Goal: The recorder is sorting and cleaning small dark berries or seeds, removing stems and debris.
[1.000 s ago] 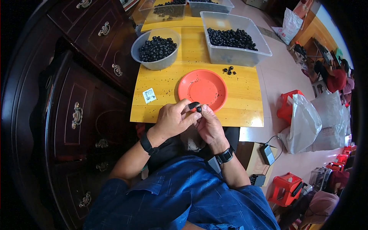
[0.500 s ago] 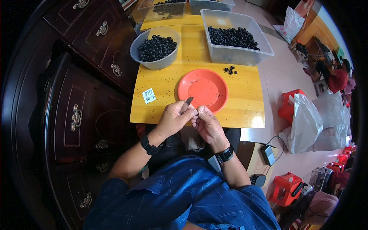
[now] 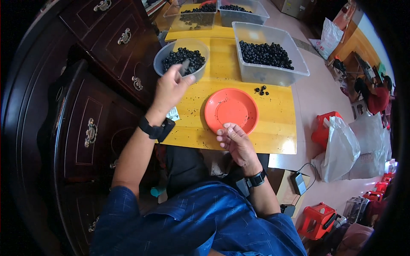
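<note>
My left hand [image 3: 171, 87] is at the near edge of a round clear tub [image 3: 160, 55] filled with small round black pieces [image 3: 179, 56], some with a hole in them. A small dark knife blade [image 3: 184, 67] juts up from its fingers, slightly blurred. At the near rim of a shallow red plate [image 3: 211, 104], my right hand [image 3: 238, 143] is turned palm up. Its fingers are curled, thumb against fingertips, and I cannot make out anything between them. Dark crumbs lie in the plate.
A larger rectangular clear bin [image 3: 299, 70] of black pieces stands at the right of the yellow table [image 3: 273, 132]. Several loose pieces [image 3: 262, 90] lie before it. Two more bins [image 3: 243, 18] stand behind. A dark wooden cabinet [image 3: 92, 128] stands close on the left.
My left hand has left my right hand and moved forward and left to the round tub, carrying the blade. My right hand stays near the plate. The whole view has shifted slightly.
</note>
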`<act>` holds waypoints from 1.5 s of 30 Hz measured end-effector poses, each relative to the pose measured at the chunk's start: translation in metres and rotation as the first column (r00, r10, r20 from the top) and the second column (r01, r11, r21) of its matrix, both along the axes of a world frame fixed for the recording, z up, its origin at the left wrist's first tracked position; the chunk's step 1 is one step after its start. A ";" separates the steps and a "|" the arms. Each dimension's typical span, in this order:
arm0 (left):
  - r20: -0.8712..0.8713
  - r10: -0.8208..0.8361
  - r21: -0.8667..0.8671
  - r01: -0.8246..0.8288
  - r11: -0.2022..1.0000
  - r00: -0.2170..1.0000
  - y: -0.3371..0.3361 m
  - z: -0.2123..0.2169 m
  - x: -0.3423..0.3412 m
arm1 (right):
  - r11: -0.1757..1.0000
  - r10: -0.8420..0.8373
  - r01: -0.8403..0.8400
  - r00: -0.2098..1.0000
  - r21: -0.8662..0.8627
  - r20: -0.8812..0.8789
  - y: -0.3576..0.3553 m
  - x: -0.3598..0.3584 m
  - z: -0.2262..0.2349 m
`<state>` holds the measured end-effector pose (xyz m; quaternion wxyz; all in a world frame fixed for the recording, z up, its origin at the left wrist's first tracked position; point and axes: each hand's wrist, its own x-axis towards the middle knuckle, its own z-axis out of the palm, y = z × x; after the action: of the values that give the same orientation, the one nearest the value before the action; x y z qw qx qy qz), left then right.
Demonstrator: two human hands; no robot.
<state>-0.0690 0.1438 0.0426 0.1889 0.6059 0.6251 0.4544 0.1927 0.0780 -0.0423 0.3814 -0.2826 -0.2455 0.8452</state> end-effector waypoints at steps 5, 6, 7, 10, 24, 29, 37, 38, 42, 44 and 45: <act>-0.115 0.000 -0.061 -0.007 0.998 0.993 -0.005 -0.030 -0.030 | 0.993 -0.111 0.110 0.994 0.050 0.009 0.013 0.026 -0.004; -0.215 -0.021 -0.146 -0.011 0.989 0.976 -0.014 -0.041 -0.032 | 0.987 -0.152 0.148 0.987 0.067 0.057 0.014 0.030 -0.003; -0.254 -0.051 -0.294 -0.027 0.956 0.966 -0.025 -0.039 -0.023 | 0.986 -0.159 0.155 0.985 0.062 0.062 0.017 0.035 -0.008; -0.322 -0.104 -0.396 -0.035 0.917 0.941 -0.044 -0.074 -0.021 | 0.870 -0.441 0.269 0.800 0.413 0.408 0.027 0.048 -0.018; -0.537 -0.082 -0.171 -0.013 0.985 0.840 -0.032 -0.099 -0.005 | 0.797 -0.536 -0.217 0.175 0.563 0.826 0.072 0.063 -0.025; -0.506 -0.072 -0.100 0.025 0.995 0.860 -0.025 -0.087 0.007 | 0.823 -0.497 -0.094 0.359 0.561 0.790 0.077 0.063 -0.042; 0.054 -0.316 -0.161 0.321 0.933 0.947 -0.009 -0.076 0.039 | 0.870 -0.379 0.045 0.699 0.492 0.607 0.077 0.071 -0.008; 0.266 -0.246 -0.393 0.338 0.855 0.932 -0.010 -0.052 0.040 | 0.878 -0.357 0.047 0.728 0.477 0.585 0.076 0.074 0.000; 0.476 -0.207 -0.381 0.413 0.827 0.855 0.013 -0.016 0.043 | 0.858 -0.346 0.035 0.778 0.513 0.525 0.098 0.088 0.027; 0.469 -0.246 -0.208 0.377 0.903 0.848 0.039 0.002 0.040 | 0.812 -0.493 0.183 0.723 0.554 0.483 0.114 0.095 0.045; 0.436 -0.244 -0.197 0.357 0.913 0.866 0.056 0.016 0.035 | 0.753 -0.566 0.206 0.688 0.625 0.455 0.126 0.101 0.043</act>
<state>-0.0343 0.1999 0.0585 0.4636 0.5583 0.5257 0.4438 0.2939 0.2039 0.0012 0.5172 -0.4748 -0.5098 0.4971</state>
